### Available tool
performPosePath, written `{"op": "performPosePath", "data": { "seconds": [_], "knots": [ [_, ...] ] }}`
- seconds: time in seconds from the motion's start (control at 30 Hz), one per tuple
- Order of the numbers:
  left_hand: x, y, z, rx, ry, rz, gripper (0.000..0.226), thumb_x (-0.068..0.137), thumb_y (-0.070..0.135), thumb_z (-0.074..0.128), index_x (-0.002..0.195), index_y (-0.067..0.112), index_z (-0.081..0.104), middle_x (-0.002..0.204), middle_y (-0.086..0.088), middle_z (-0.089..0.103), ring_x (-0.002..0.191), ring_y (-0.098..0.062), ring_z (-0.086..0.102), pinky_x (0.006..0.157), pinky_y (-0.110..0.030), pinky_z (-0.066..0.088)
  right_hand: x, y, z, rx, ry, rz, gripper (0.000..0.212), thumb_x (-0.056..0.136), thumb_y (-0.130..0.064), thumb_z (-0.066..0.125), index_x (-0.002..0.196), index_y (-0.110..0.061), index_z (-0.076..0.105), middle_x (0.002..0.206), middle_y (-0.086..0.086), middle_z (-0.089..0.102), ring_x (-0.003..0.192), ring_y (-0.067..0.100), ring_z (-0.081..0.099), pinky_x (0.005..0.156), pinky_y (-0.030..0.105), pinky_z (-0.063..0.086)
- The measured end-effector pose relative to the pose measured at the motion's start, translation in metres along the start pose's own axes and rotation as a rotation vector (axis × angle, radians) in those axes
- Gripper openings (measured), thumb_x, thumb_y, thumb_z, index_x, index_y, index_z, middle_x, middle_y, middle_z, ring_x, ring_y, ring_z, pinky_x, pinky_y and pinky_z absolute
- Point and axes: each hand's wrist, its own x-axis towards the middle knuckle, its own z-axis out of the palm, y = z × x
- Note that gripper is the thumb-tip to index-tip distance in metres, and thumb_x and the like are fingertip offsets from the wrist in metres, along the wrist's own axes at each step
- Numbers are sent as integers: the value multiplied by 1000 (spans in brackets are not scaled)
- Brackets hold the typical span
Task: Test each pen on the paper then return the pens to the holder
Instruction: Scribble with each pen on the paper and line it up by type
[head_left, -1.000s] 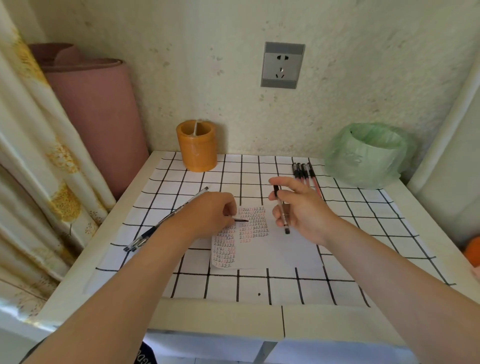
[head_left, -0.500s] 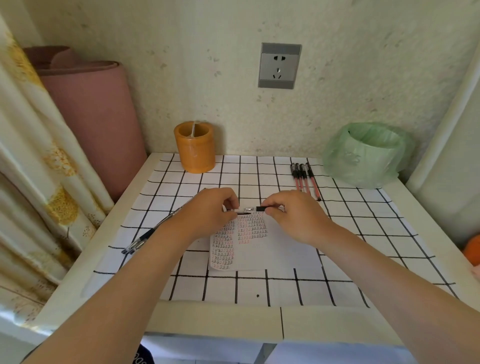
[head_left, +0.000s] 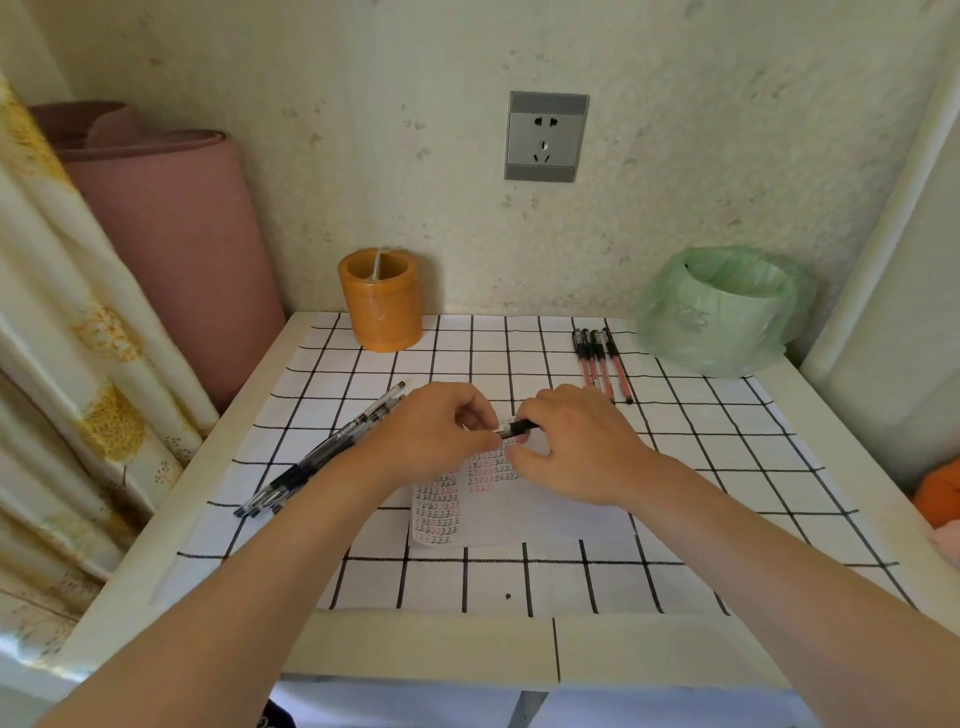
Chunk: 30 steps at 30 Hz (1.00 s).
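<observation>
Pinching opposite ends of one pen (head_left: 519, 428) at frame centre, the left hand (head_left: 431, 431) and right hand (head_left: 576, 447) held it over the paper (head_left: 545, 514). A jerky tug might fling the cap or smear ink. The paper's small black and red marks were unreadable. The holder (head_left: 382, 301) stood upper left of centre.
</observation>
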Motion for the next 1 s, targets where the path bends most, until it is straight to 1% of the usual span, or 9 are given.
{"op": "performPosePath", "data": {
  "seconds": [0.07,0.13,0.33,0.53,0.6,0.7,0.77,0.87,1.0],
  "knots": [
    [0,8,3,-93,-24,-45,14,79,22,82,88,17,73,76,5,69,64,0,60,59,-16,48,-2,0,-1,-55,32,31,62,69,-87,39,67,-27,52,64,-13,50,70,13,49,69,32,31],
    [0,15,7,-146,-72,-89,14,79,21,82,88,14,74,75,3,71,63,-1,61,58,-16,49,-2,1,-3,-89,94,39,72,61,-96,40,53,-25,44,52,-10,45,59,13,45,65,31,29],
    [2,37,11,-194,-134,-139,25,89,32,70,85,8,75,71,-1,71,67,-7,64,68,-24,51,-10,8,-13,-27,159,124,75,63,-86,44,41,-15,38,35,-3,34,38,14,34,47,29,30],
    [6,62,23,-229,-101,-127,11,87,21,69,87,11,73,71,4,69,66,-7,64,64,-23,51,-22,22,-19,37,204,251,66,66,-79,42,48,-16,47,41,-3,43,42,13,40,45,24,29],
    [12,69,26,-211,-20,-134,9,84,19,68,85,12,72,72,4,68,65,-8,63,65,-26,51,-25,27,-23,80,215,241,57,76,-77,47,63,-22,55,53,-6,53,51,10,49,49,26,35],
    [23,77,29,-276,145,-139,10,85,22,65,81,16,71,74,5,73,66,-11,62,65,-29,51,-30,34,-27,337,187,173,24,96,-47,53,99,-23,54,84,-10,60,73,10,56,64,33,47],
    [31,80,32,-314,207,-126,15,89,27,64,81,17,72,74,5,74,66,-12,61,65,-28,50,-32,39,-27,448,233,143,9,99,-26,53,105,-20,54,95,-8,55,80,4,52,70,26,43],
    [39,79,40,-282,180,-53,19,93,32,62,85,18,73,78,3,74,67,-11,60,64,-26,48,-34,51,-27,494,264,214,8,97,-21,59,104,-19,62,92,-10,53,80,0,51,71,14,38],
    [51,74,56,-61,129,64,17,95,39,60,90,26,70,88,7,71,73,-5,59,66,-22,46,-37,77,-35,418,254,309,16,95,-29,61,107,-26,71,93,-12,66,79,4,57,74,24,46]
  ]
}}
